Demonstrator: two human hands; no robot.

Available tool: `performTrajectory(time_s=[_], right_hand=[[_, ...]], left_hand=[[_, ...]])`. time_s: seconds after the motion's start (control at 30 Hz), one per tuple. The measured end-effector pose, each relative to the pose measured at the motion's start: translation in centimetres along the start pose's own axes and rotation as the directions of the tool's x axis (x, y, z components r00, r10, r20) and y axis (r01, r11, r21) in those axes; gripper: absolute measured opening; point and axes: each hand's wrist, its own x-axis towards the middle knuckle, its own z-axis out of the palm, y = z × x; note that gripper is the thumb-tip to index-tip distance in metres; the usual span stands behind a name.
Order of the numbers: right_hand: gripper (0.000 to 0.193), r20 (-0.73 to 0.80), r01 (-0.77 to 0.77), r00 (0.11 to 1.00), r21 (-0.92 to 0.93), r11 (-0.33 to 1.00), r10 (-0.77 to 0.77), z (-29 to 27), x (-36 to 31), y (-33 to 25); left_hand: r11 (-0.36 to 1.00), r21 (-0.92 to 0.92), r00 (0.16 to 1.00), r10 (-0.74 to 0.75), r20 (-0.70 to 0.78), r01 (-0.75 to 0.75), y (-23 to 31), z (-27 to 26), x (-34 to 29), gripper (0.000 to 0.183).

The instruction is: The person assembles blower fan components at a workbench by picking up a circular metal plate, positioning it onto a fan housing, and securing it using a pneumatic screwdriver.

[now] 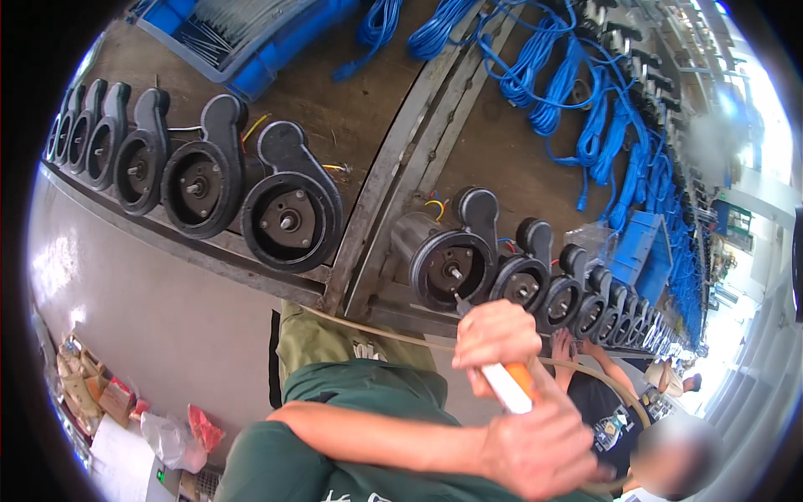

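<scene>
"Where's that orange-and-white hand tool (508, 388) from where you stand?"

"Between the two hands, tilted, its dark tip (462, 307) up by the lower rim of a black motor housing (448, 258) at the edge of the bench (335, 113). Whether tip and rim touch, I can't quite tell from here."

"And the fingers?"

"The right hand (498, 335) wraps the front end, fingers pressed together. The left hand (535, 448) sits lower, fingers curled round the rear end."

"A handful, is it?"

"Fairly light, I'd say, with a stiff casing that looks smooth enough to slip in a damp palm. Best held just so: one fist at the back, the other close behind the tip for steering. The slim tip could skid if leaned on sideways."

"What about the housing?"

"Hefty and hard, by the look of it. I'd take it by the outer ring, clear of the little shaft (455, 273) in the middle and the thin yellow wires (436, 206) behind, which seem easy to snag"
</scene>
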Motion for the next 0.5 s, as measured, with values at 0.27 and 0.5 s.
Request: performTrajectory(time_s=[0.27, 0.5], right_hand=[[0.021, 0.335, 0.013, 0.938, 0.216, 0.976, -0.087, -2.9, 1.2, 2.1], [0.039, 0.257, -0.010, 0.965, 0.229, 0.973, -0.051, -3.3, 1.0, 2.1]], left_hand=[[0.986, 0.118, 0.987, 0.131, -0.096, -0.120, -2.0, 1.5, -0.4, 0.015], [0.980, 0.166, 0.987, 0.123, -0.099, -0.106, -3.1, 2.8, -0.3, 0.018]])
